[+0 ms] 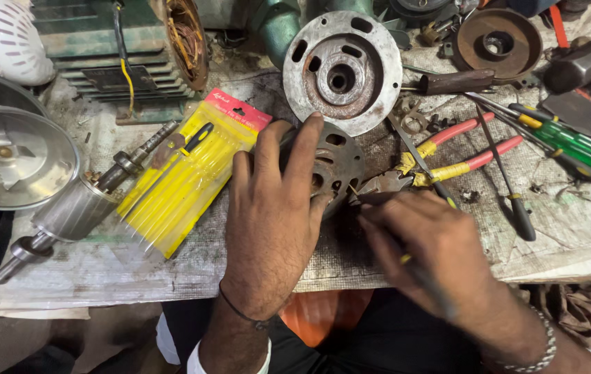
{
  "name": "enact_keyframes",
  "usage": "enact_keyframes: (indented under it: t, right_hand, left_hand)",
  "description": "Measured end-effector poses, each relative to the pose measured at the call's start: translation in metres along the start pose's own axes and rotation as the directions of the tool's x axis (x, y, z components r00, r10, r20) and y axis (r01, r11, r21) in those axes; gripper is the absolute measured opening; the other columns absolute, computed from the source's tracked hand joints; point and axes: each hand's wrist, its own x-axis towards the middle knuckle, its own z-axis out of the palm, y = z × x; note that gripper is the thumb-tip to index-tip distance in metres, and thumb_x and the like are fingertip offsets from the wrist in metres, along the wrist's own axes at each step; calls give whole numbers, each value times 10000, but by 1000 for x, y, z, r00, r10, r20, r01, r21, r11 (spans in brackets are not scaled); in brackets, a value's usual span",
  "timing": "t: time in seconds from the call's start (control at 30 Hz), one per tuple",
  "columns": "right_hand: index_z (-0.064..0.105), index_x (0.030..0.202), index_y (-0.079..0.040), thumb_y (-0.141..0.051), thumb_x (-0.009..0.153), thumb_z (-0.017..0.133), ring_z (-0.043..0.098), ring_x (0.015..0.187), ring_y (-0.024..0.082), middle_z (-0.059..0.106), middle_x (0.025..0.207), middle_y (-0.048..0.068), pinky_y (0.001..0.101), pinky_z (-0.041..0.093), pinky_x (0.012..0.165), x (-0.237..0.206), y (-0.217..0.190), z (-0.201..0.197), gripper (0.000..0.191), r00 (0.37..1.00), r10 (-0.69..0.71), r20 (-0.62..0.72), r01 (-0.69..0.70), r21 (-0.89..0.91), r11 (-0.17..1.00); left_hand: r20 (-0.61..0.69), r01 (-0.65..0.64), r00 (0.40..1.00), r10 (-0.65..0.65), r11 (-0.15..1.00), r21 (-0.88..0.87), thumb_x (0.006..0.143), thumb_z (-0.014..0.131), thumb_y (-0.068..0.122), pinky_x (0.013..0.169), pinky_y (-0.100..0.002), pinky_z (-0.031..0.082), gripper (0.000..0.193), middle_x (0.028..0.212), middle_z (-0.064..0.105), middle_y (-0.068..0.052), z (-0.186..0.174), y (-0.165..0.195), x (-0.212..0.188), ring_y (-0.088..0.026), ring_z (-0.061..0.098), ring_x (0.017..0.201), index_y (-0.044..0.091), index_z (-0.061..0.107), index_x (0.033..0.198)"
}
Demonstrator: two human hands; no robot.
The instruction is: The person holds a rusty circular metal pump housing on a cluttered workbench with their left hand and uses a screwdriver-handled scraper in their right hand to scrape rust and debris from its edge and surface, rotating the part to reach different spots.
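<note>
My left hand [271, 215] lies flat over a dark round metal motor end cover [337, 166] on the workbench, fingers spread across its top and pressing it down. My right hand [423, 242] grips a thin tool with a yellow-and-black handle [406, 257], its tip at the right edge of that cover. The hand is blurred. A larger grey end cover [342, 69] with a rusty centre lies just behind, touching the dark one.
A yellow pack of small tools [185, 180] and a motor rotor with shaft [77, 208] lie at left. Red-and-yellow pliers [448, 152], green screwdrivers [565, 142], a hammer [586, 62] and a rusty disc [499, 43] lie at right. A green motor housing [115, 48] stands behind.
</note>
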Motion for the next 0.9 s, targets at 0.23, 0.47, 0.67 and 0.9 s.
enact_keyframes:
  t: [0.23, 0.47, 0.67, 0.9]
  right_hand:
    - [703, 994, 7, -8, 803, 732, 720, 850, 314, 737, 991, 172, 420, 571, 778, -11, -8, 14, 194, 997, -75, -21, 70, -181, 981]
    - [690, 1077, 47, -67, 799, 691, 728, 991, 303, 713, 1158, 230, 414, 553, 857, -18, -15, 28, 300, 978, -209, 0, 198, -328, 924]
    - [698, 1049, 26, -54, 756, 732, 727, 951, 281, 723, 1157, 193, 398, 527, 761, -13, -14, 10, 306, 987, -159, 15, 158, -240, 958]
    - [706, 1009, 13, -5, 751, 770, 717, 828, 257, 749, 1114, 166, 390, 521, 710, -12, -14, 8, 266, 992, -127, 11, 126, -227, 966]
  left_hand:
    - [-10, -18, 1000, 18, 1000, -1, 690, 900, 181, 1020, -523, 472, 916, 1410, 458, -208, 3, -3, -2, -430, 520, 1211, 133, 458, 1491]
    - [-26, -10, 1000, 10, 1000, -9, 676, 906, 170, 1022, -518, 477, 920, 1405, 465, -191, 3, -3, -2, -431, 526, 1207, 143, 464, 1483]
    - [0, 26, 1000, -26, 998, -48, 673, 913, 161, 995, -520, 487, 914, 1389, 469, -182, 0, -4, 1, -432, 536, 1171, 149, 472, 1473]
    - [-2, 31, 1000, -31, 999, -43, 658, 920, 157, 994, -528, 491, 928, 1383, 465, -183, 2, -6, 0, -439, 530, 1186, 150, 471, 1470]
